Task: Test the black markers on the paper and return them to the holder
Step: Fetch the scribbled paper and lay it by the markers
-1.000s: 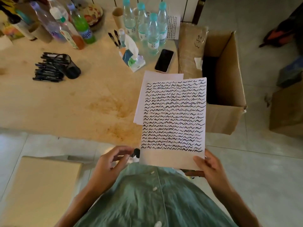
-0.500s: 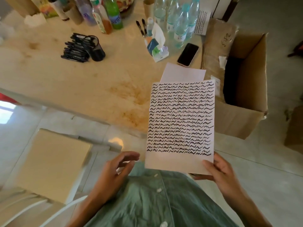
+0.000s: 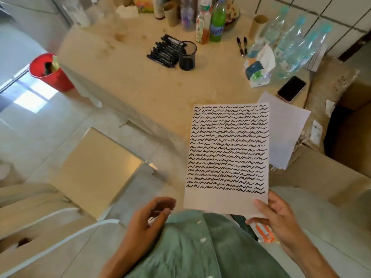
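The bench carries the markers piled beside the holder. Your right hand pinches the scribbled paper by its lower corner; your left hand hangs loosely curled, holding nothing.

Paper: white, covered in rows of black squiggles; bottom strip unmarked. Markers: black. Holder: black mesh. Worktop: beige, brownish stains. Shirt: green, white buttons. Bucket: red. Phone: black. Water bottles: clear, teal caps. Box: brown cardboard.
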